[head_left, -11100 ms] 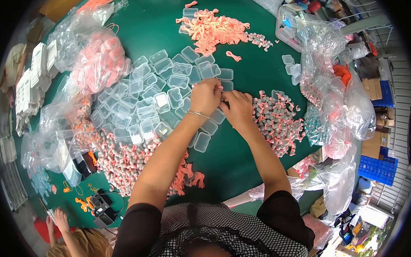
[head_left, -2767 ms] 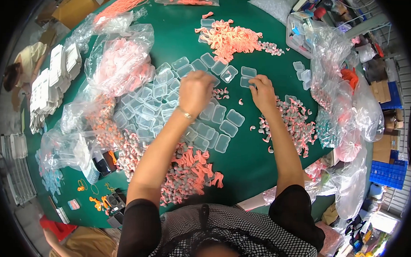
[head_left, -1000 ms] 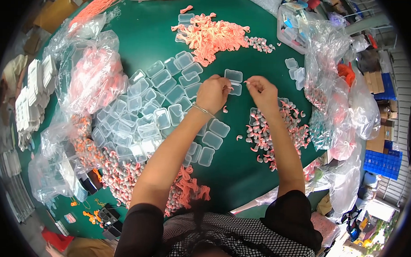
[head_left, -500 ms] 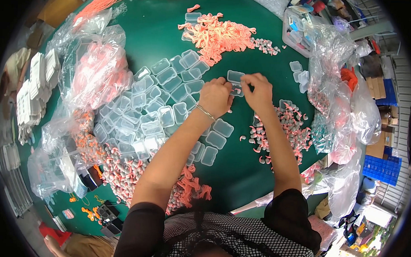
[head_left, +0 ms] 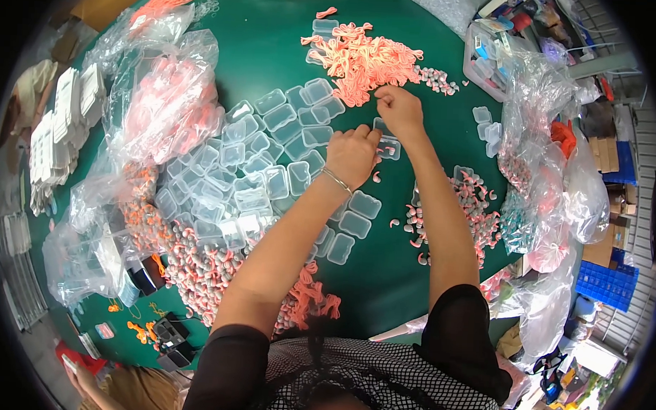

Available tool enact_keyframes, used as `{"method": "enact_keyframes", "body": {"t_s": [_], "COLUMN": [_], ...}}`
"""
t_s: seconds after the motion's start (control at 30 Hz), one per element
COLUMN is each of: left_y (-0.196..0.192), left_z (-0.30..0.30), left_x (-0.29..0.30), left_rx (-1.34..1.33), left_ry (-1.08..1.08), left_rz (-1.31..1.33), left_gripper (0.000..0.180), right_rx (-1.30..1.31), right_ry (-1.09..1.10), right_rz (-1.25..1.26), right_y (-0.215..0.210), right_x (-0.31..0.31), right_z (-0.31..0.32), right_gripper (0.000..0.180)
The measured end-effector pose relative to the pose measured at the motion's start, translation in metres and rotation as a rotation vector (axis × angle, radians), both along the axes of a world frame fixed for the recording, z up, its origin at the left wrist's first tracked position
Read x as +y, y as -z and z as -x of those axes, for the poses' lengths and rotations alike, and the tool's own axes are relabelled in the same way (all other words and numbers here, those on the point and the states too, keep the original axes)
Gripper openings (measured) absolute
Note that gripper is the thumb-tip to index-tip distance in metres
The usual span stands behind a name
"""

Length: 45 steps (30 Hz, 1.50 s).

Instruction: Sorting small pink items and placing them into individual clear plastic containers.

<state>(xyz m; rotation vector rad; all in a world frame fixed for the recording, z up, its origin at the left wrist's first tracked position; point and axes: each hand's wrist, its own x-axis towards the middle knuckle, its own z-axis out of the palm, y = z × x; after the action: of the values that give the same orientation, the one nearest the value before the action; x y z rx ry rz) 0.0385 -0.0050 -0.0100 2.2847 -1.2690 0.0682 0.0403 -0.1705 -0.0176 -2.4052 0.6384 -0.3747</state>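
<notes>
Green table (head_left: 426, 295) crowded. Small clear box (head_left: 388, 146) sits between hands: left hand (head_left: 353, 154) at its 9 o'clock, curled, steadying; right hand (head_left: 399, 110) at 12 o'clock, pinching orange cords (head_left: 362, 58).

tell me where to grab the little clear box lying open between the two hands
Probably by its two short outer walls, coming straight down from above. The small clear box lies flat and open on the green table, left hand beside it, right hand just beyond.

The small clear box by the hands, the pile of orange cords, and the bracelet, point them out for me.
small clear box (head_left: 389, 148), head view, on its near rim.
pile of orange cords (head_left: 362, 58), head view, on the heap's middle.
bracelet (head_left: 336, 181), head view, on the band across the left wrist.
</notes>
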Motion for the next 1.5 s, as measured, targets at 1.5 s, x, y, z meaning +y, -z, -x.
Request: {"method": "enact_keyframes", "body": {"t_s": [1.5], "left_y": [-0.002], "left_z": [0.000], "left_x": [0.010], "left_rx": [0.256], "left_ry": [-0.065], "left_rz": [0.021], "left_gripper": [0.046], "right_rx": [-0.261], "right_ry": [-0.447], "right_rz": [0.260], "right_y": [-0.017], "right_x": [-0.006], "right_z": [0.085], "right_gripper": [0.014]}}
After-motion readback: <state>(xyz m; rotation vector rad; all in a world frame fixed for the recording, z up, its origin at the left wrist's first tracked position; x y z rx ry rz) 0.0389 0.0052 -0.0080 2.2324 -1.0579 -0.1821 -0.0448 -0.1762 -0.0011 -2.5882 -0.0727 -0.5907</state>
